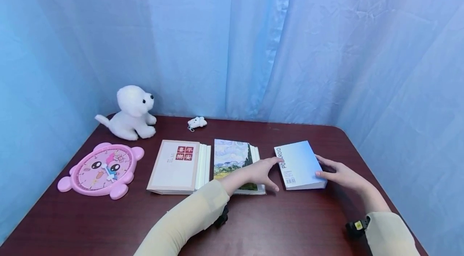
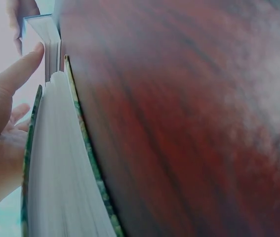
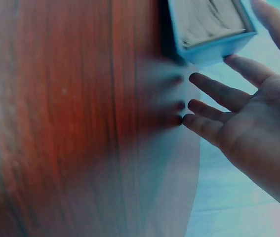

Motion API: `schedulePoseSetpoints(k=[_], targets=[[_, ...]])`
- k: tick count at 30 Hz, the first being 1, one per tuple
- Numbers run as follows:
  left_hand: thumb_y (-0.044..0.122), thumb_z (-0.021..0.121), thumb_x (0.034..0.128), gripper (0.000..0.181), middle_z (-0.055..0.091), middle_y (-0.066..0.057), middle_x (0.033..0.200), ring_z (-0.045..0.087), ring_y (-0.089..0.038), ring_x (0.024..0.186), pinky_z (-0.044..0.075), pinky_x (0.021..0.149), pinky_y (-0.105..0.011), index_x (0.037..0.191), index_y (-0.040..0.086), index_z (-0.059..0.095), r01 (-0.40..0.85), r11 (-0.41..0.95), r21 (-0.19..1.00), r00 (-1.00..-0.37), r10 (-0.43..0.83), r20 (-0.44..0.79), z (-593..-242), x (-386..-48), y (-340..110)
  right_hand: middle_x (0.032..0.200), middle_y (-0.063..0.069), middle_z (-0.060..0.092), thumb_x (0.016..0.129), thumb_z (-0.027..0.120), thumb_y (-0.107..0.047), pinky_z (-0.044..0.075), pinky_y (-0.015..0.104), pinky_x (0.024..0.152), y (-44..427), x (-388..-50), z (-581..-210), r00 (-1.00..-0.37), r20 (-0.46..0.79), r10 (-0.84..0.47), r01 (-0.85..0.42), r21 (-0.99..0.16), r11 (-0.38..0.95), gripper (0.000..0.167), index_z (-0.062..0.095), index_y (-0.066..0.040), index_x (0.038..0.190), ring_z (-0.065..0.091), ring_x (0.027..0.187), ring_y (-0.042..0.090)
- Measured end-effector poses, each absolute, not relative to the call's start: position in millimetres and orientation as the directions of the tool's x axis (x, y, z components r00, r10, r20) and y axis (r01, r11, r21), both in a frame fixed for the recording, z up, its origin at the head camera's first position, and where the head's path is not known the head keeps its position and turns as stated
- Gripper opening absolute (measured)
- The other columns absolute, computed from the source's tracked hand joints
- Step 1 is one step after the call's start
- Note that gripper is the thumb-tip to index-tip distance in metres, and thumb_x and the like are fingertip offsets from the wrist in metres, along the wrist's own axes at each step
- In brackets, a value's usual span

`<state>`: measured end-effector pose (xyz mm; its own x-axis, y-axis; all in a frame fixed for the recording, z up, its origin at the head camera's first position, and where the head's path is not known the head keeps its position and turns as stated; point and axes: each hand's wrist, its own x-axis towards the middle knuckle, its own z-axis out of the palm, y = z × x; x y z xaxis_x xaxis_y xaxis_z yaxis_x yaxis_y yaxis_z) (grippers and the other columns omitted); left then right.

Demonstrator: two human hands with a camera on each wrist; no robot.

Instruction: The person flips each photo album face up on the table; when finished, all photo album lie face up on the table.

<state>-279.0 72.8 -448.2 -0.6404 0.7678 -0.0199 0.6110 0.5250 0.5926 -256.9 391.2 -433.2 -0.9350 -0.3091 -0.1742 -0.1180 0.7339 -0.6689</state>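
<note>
A thick white-and-blue photo album marked POLAROID lies on the table at the right, its page edges visible in the right wrist view. My right hand is at its right side, thumb near the top edge and fingers spread; in the right wrist view the index fingertip is at the album's corner. My left hand reaches across the album with a painted landscape cover, fingers extended to the left edge of the POLAROID album. Whether the left fingertips touch it, I cannot tell.
Left of the painted album lies a cream album with red characters. A pink clock and a white plush dog are at the left. A small white keychain toy lies near the back edge. Blue curtains surround the table.
</note>
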Motion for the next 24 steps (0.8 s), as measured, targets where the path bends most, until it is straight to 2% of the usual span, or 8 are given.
schedulePoseSetpoints(k=[7,13,20,24], targets=[[0.032,0.078,0.0778,0.089,0.040,-0.004,0.147,0.037,-0.014,0.135,0.035,0.107,-0.028,0.149,0.014,0.027,0.546,0.483,0.685,-0.662,0.749,-0.002,-448.2,-280.8,66.8,0.143,0.023,0.040,0.094,0.058,-0.036,0.042,0.048,0.092,382.2,-256.9,-426.5,-0.937,-0.118,-0.330,-0.165,-0.683,0.712,0.071,0.021,-0.022,0.152,0.040,0.129,0.040],[0.030,0.076,0.0806,0.088,0.043,-0.008,0.145,0.036,-0.020,0.136,0.034,0.108,-0.032,0.150,0.014,0.024,0.449,0.415,0.791,-0.677,0.736,-0.002,-449.3,-282.3,63.1,0.143,0.020,0.041,0.093,0.059,-0.035,0.046,0.034,0.086,375.2,-256.5,-414.8,-0.936,-0.094,-0.340,-0.189,-0.681,0.708,0.069,0.024,-0.022,0.151,0.043,0.127,0.036],[0.030,0.074,0.0827,0.083,0.042,-0.007,0.146,0.036,-0.017,0.136,0.036,0.106,-0.032,0.149,0.016,0.026,0.381,0.377,0.844,-0.683,0.731,-0.018,-444.9,-282.0,61.7,0.145,0.020,0.037,0.094,0.059,-0.029,0.045,0.045,0.089,370.0,-252.3,-405.2,-0.925,-0.067,-0.373,-0.217,-0.715,0.665,0.065,0.026,-0.024,0.150,0.038,0.130,0.040],[0.031,0.072,0.0840,0.083,0.041,-0.007,0.146,0.037,-0.017,0.136,0.038,0.105,-0.034,0.150,0.017,0.024,0.356,0.342,0.870,-0.679,0.734,-0.011,-439.3,-280.7,63.5,0.146,0.018,0.037,0.094,0.058,-0.024,0.048,0.036,0.087,366.4,-250.3,-401.5,-0.915,-0.054,-0.400,-0.226,-0.752,0.619,0.065,0.025,-0.024,0.151,0.037,0.131,0.039]])
